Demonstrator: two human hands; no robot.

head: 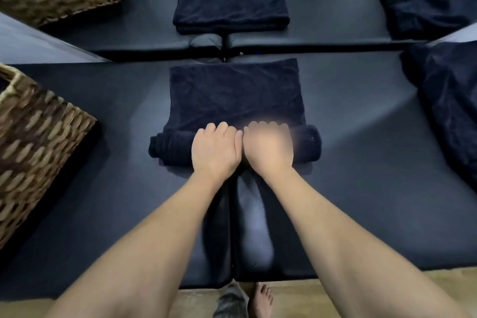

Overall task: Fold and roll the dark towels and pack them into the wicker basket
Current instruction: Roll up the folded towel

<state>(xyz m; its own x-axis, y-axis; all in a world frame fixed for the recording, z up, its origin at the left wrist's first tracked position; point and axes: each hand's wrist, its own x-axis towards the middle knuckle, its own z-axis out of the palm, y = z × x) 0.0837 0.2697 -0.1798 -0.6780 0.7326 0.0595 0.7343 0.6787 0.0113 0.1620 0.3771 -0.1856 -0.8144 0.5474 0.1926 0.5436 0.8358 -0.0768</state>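
A dark navy towel point(236, 93) lies folded into a strip on the black padded table point(361, 162), its near end rolled into a thick roll point(170, 146). My left hand point(215, 148) and my right hand point(268, 146) sit side by side on top of the roll, fingers curled over its far side. The right hand is blurred. The wicker basket point(33, 142) stands at the table's left edge, its inside hidden from this angle.
A heap of loose dark towels point(449, 106) lies at the right edge. A mirror along the table's far side repeats the basket, towel, heap and hands. My bare foot point(260, 299) stands on the wooden floor below the table's near edge.
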